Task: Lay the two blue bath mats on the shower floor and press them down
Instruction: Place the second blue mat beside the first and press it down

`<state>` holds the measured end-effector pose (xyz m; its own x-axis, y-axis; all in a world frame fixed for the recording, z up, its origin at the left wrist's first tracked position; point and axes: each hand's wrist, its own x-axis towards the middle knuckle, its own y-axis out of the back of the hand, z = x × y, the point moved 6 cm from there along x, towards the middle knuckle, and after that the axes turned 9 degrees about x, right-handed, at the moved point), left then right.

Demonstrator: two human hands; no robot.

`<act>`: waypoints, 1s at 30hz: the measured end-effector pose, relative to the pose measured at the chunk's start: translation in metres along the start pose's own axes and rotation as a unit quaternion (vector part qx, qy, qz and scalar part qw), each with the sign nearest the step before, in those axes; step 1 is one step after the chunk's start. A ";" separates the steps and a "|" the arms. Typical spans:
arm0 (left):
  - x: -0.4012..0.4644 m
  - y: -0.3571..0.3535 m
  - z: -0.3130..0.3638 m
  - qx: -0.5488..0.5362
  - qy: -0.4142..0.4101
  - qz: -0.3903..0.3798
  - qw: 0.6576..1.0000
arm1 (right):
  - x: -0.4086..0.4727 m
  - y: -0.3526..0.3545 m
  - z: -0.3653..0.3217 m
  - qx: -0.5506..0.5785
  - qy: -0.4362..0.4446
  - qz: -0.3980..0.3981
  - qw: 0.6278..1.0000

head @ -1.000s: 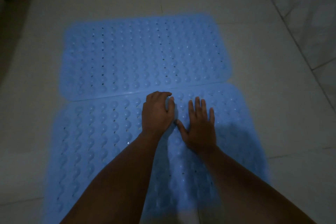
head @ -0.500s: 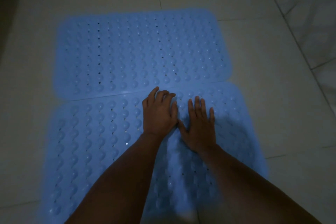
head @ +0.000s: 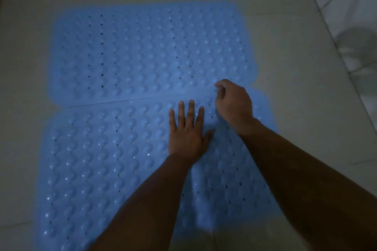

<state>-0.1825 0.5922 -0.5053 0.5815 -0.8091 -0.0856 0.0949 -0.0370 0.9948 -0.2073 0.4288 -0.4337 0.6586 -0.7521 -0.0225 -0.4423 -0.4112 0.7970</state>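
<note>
Seen from above, in dim light. Nearest, two bare forearms reaching forward over the near blue rubber bath mat (head: 98, 159), a rectangular sheet covered in rows of rounded bumps and small drain holes. Lying flat on the pale grey tiled shower floor (head: 295, 108), with its near end running out of the bottom of the view. A slight raised ripple in the mat between the two forearms, close to the bottom edge.

Left hand (head: 186, 134) laid palm down on this near mat, fingers straight and spread, pressing flat, fingertips just short of the mat's far edge. Right hand (head: 233, 104) just beside it to the right, fingers curled under into a loose fist, knuckles up, resting at the seam where the two mats meet; fingertips hidden, so not clear whether pinching an edge.

Beyond the hands, the far blue rubber bath mat (head: 142, 53), same bumps and holes, same rectangle with rounded corners, lying flat. Long edges of the two mats touching along a faint diagonal line, the far one seeming to lap slightly over the near one, and shifted a little to the left at its right end.

Bare floor tile open on the left, on the right and past the far mat. At far right, a pale tiled wall (head: 350, 6) rising from the floor, well apart from the mats.
</note>
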 end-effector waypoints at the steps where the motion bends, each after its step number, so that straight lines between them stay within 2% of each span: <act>1: -0.001 -0.003 0.001 0.018 -0.004 -0.010 1.000 | 0.003 -0.001 -0.001 0.007 0.012 0.006 1.000; 7: -0.001 -0.004 0.001 0.043 -0.001 -0.036 0.998 | 0.009 -0.007 -0.001 0.007 0.026 0.025 0.999; 12: -0.001 -0.002 0.003 0.022 -0.007 -0.050 0.998 | -0.003 0.000 0.006 -0.013 0.022 0.015 1.000; 15: 0.004 -0.001 0.002 0.011 -0.013 -0.097 0.995 | -0.012 0.004 0.007 -0.020 0.020 -0.005 1.000; 18: 0.012 0.008 -0.005 -0.060 -0.027 -0.152 0.986 | -0.024 0.001 0.002 -0.001 0.005 -0.027 1.000; 19: 0.014 0.014 -0.013 -0.091 -0.030 -0.143 0.985 | -0.030 -0.002 -0.003 0.014 0.009 -0.028 0.999; 21: 0.013 0.031 -0.033 -0.154 -0.021 -0.068 0.986 | -0.040 -0.012 -0.016 0.035 0.025 -0.036 0.998; 24: -0.002 0.042 -0.069 -0.160 0.018 0.048 0.986 | -0.055 -0.036 -0.036 0.030 0.038 -0.067 0.997; 27: -0.022 0.049 -0.098 -0.118 0.045 0.067 0.990 | -0.078 -0.065 -0.055 0.016 0.072 -0.078 0.994; 30: -0.037 0.049 -0.121 -0.079 0.052 0.074 0.993 | -0.108 -0.105 -0.067 -0.046 0.120 -0.099 0.987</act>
<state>-0.1015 0.6908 -0.4600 0.6785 -0.7331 0.0478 0.1233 0.1777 0.9763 -0.1912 0.5878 -0.4744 0.8563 -0.5142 -0.0482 -0.2416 -0.4814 0.8426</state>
